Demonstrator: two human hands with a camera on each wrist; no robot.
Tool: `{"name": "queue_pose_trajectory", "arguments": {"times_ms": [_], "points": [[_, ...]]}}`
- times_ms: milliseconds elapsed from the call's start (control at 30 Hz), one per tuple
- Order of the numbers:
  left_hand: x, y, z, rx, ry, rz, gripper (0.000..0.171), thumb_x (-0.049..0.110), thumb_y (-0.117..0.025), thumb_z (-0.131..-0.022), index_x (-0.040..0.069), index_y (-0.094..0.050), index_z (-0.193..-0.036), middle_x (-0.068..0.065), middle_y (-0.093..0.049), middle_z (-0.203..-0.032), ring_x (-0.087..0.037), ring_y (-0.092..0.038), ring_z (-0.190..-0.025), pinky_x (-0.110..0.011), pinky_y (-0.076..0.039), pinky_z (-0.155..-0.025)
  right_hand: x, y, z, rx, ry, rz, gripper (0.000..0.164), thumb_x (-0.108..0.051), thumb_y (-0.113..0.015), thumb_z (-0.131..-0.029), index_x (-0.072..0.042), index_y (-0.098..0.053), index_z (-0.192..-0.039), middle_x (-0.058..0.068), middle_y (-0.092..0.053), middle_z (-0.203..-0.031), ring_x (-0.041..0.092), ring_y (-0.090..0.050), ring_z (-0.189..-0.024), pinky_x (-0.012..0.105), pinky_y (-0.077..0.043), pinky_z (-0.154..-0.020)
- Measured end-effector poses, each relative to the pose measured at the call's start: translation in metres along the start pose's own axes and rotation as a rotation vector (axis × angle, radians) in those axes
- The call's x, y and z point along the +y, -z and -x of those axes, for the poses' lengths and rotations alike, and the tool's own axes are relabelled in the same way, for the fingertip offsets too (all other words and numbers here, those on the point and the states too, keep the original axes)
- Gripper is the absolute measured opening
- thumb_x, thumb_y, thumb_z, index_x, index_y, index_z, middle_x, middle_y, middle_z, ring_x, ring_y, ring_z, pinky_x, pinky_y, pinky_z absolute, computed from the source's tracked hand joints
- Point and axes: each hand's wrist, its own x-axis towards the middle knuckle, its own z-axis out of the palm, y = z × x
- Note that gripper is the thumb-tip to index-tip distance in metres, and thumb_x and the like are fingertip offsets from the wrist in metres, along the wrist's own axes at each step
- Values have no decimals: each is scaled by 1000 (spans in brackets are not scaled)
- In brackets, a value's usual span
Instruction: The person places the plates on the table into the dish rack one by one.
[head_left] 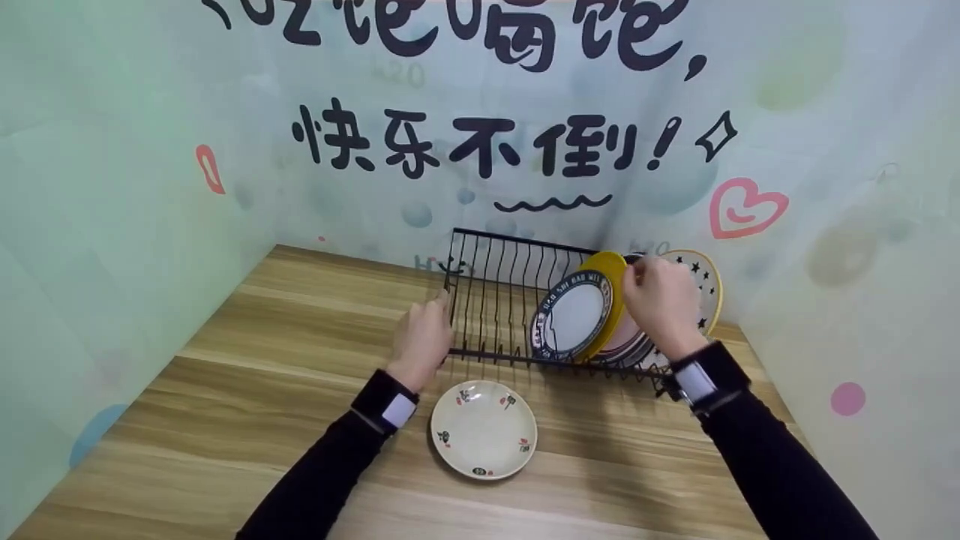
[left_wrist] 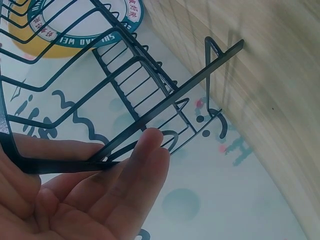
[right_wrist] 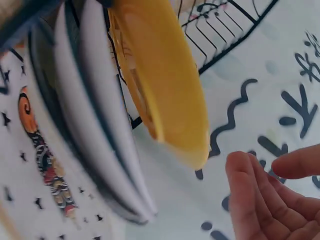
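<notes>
My left hand [head_left: 422, 337] grips the left end of a black wire dish rack [head_left: 487, 355]; in the left wrist view its thumb and fingers [left_wrist: 145, 175] lie on either side of the frame. Over the rack's right part is my right hand [head_left: 664, 300], holding nothing. The right wrist view shows its bent fingers [right_wrist: 245, 185] apart from a yellow plate [right_wrist: 170, 70]. Several plates stand on edge in the rack: a white one with a dark lettered rim [head_left: 577, 311], the yellow one behind it, and a star-patterned one [head_left: 705, 274] at the right end. My right hand partly hides the others.
A cream plate [head_left: 484, 431] with small printed motifs lies flat on the wooden table [head_left: 262, 420] in front of the rack. A printed wall cloth [head_left: 360, 217] hangs close behind, with side walls at left and right.
</notes>
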Motion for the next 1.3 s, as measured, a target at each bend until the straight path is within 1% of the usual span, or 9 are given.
{"name": "queue_pose_trajectory", "arguments": {"times_ms": [100,233,333,433,633,767,900,1100,1300], "points": [[0,0,-1,5,-1,14,40,-1,-53,-95,-3,-56,-135,-25,-69,-93,-28,-65,-62,-40,-55,-56,14,15,11,112,-87,-67,25,-12,-55,-95,4,-71,-84,16,-66,-70,27,-59,-56,34,-46,-51],[0,0,-1,14,-4,11,37,-2,-54,-94,-3,-59,-131,-23,-68,-85,-26,-62,-60,-39,-54,-55,41,35,27,209,-302,-177,29,-15,-52,-100,6,-70,-95,18,-70,-83,26,-63,-67,22,-47,-60],[0,0,-1,11,8,0,38,-3,-54,-93,-2,-60,-131,-22,-68,-84,-28,-63,-61,-41,-53,-56,67,41,43,168,-455,-185,35,-21,-47,-102,8,-68,-101,22,-70,-91,27,-64,-74,17,-45,-61],[0,0,-1,9,15,-10,40,-2,-54,-93,-1,-60,-132,-22,-69,-89,-29,-63,-63,-42,-53,-57,93,38,62,43,-537,-136,41,-26,-45,-102,8,-68,-104,24,-69,-92,29,-63,-70,21,-45,-56],[-1,2,-1,0,28,2,39,-2,-54,-93,0,-61,-131,-15,-65,-75,-26,-60,-59,-42,-52,-56,117,17,94,-127,-495,-88,46,-33,-46,-100,1,-72,-84,9,-61,-63,21,-51,-49,32,-38,-44],[-2,2,0,4,34,-22,43,-2,-57,-91,0,-59,-134,-17,-68,-79,-28,-62,-62,-42,-52,-56,119,6,108,-95,-452,-170,39,-28,-55,-98,2,-76,-84,7,-64,-60,16,-53,-44,27,-43,-44],[-2,2,1,12,22,-59,47,-3,-59,-88,-1,-56,-135,-22,-70,-89,-31,-65,-67,-44,-53,-59,118,-1,117,-33,-494,-277,30,-20,-61,-96,5,-77,-92,12,-65,-60,12,-53,-40,22,-42,-37],[-2,1,0,9,16,-48,45,-3,-58,-90,-1,-56,-135,-22,-70,-94,-29,-64,-65,-42,-53,-58,118,-9,119,65,-478,-212,23,-17,-65,-93,2,-77,-89,14,-69,-67,12,-53,-51,20,-36,-46],[-3,2,0,-16,14,-21,46,-3,-57,-90,-1,-55,-136,-23,-70,-93,-27,-62,-61,-41,-53,-57,118,-12,122,67,-527,-223,25,-20,-65,-94,2,-75,-95,21,-71,-88,23,-60,-69,20,-39,-54]]}}
